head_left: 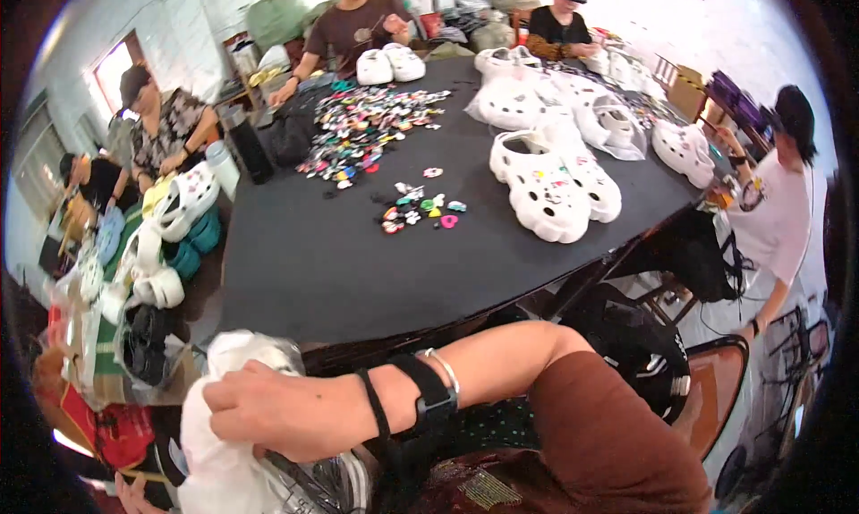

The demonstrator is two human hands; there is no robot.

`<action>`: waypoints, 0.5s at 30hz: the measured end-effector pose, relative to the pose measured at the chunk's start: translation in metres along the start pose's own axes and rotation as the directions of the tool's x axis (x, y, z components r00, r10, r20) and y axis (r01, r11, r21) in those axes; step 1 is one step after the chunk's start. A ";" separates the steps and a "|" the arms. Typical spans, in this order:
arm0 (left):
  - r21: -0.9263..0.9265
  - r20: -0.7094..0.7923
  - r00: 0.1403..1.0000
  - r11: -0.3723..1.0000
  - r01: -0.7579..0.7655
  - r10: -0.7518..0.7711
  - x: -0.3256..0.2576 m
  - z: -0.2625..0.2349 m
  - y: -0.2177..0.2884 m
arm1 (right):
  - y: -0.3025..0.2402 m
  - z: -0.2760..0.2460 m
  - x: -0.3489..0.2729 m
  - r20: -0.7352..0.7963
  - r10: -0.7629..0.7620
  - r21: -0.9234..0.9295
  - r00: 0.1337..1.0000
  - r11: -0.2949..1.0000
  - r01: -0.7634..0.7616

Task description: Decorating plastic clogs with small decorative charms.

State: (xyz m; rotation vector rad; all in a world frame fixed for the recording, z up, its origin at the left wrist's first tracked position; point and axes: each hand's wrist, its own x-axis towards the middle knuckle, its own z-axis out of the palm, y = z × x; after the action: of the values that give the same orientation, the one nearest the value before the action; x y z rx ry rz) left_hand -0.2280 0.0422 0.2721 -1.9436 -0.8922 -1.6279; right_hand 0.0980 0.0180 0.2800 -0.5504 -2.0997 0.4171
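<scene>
The right hand point(273, 416) is curling its fingers over a white bundle point(201, 474) and gripping it, with clear plastic showing around it. The bundle is sitting just off the near left corner of the black tabletop point(313, 277). The left hand point(136, 498) is showing only partly at the lower rim, beside the bundle; whether it is holding anything, I cannot tell. A dark watch point(436, 408) is circling the right wrist. On the tabletop, a small cluster of colorful charms point(419, 213) is lying between a larger charm pile point(371, 129) and a pair of white clogs point(548, 196). A dark bottle point(246, 145) is standing by the left edge. Several other people are sitting around, some bending over their hands.
</scene>
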 end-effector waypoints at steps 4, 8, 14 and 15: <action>-0.078 -0.026 0.974 0.971 0.224 -0.227 -0.150 -0.050 -0.214 | -0.017 -0.078 -0.006 -0.216 -0.036 -0.167 0.976 0.986 -0.001; -0.070 0.083 0.984 0.984 0.163 -0.157 -0.223 -0.052 -0.325 | -0.023 -0.141 -0.010 -0.356 -0.065 -0.336 0.932 0.940 -0.062; -0.143 0.281 0.958 0.985 0.092 -0.048 -0.123 0.218 -0.001 | -0.031 -0.230 -0.052 -0.492 0.127 -0.439 0.861 0.818 -0.372; -0.120 0.297 0.954 0.990 0.077 -0.038 -0.106 0.235 0.037 | -0.035 -0.241 -0.051 -0.516 0.156 -0.399 0.842 0.827 -0.397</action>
State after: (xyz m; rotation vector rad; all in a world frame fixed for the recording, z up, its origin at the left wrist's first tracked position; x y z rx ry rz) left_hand -0.0500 0.1604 0.1239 -2.3149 -0.9829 -1.4837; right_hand 0.3172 -0.0176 0.3919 -1.1594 -1.6398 -0.1072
